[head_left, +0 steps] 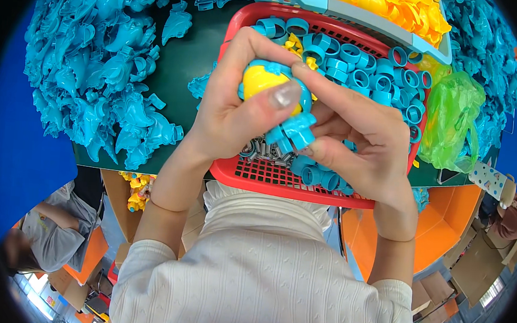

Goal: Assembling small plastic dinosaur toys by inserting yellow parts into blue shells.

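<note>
Above a red plastic basket [292, 191] I hold a toy figure [263, 82] with a round yellow part and blue plastic parts around it. My left hand [229, 109] is closed about its left side, thumb across the yellow front. My right hand [364, 129] closes on the right side, index finger at the top and thumb by the blue lower piece [296, 131]. My fingers hide part of the figure. Under my hands, the basket holds many blue plastic rings [358, 79], small metal pieces [271, 152] and a few yellow pieces [293, 44].
A large heap of blue plastic shells [122, 64] covers the left of the dark green table [178, 76]. Behind the basket stands a grey-blue bin [338, 11] of yellow parts [398, 10]. On the right lie a green plastic bag [450, 120] and more blue shells [489, 69]. People sit nearby on both sides.
</note>
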